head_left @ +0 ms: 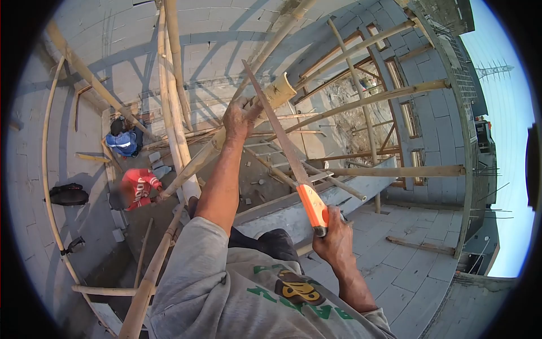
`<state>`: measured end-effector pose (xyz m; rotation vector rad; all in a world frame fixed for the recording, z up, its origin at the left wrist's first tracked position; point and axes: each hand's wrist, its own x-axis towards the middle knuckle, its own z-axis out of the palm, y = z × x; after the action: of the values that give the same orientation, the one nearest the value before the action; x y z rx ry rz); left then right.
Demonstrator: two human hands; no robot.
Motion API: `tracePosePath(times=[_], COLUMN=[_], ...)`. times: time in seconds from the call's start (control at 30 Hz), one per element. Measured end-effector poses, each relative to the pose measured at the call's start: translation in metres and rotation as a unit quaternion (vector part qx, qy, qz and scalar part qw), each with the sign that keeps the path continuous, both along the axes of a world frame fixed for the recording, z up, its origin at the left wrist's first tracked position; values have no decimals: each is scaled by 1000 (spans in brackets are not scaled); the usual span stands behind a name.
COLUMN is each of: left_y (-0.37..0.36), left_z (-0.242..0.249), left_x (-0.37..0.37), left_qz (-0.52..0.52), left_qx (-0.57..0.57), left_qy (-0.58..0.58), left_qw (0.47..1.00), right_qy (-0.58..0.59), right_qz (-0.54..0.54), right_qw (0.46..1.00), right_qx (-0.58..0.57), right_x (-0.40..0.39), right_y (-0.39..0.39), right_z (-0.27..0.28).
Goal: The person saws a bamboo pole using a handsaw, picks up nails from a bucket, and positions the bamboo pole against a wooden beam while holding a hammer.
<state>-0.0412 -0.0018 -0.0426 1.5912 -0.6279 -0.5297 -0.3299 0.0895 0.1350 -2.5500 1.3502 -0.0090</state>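
My right hand is wrapped round the orange handle of a hand saw. Its long rusty blade runs up and to the left, crossing over a bamboo pole near the pole's cut, hollow end. Just below the blade, my left hand grips that pole. From there the pole slants down to the left, past my forearm. Dark marks show on its surface near the open end.
Upright bamboo poles stand left of my arm, and more poles span the block walls. A concrete beam runs beside my legs. Far below are a person in a red shirt and another in blue.
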Motion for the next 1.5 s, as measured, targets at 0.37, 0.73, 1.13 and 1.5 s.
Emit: tracePosePath(times=[0.37, 0.73, 1.13, 1.5], left_y=[-3, 16, 19, 20], left_z=[-12, 12, 22, 32], left_x=[-2, 2, -4, -3], left_qz=[-55, -85, -69, -90], left_qx=[-25, 19, 42, 88], left_qy=[66, -149, -131, -137], left_qw=[996, 985, 988, 983], right_qy=[-18, -9, -33, -43], right_qz=[26, 37, 45, 34], right_qw=[998, 999, 998, 998], right_qx=[-52, -29, -30, -7], right_x=[-13, -18, 10, 5], right_y=[-6, -4, -23, -11], right_z=[-3, 7, -10, -14])
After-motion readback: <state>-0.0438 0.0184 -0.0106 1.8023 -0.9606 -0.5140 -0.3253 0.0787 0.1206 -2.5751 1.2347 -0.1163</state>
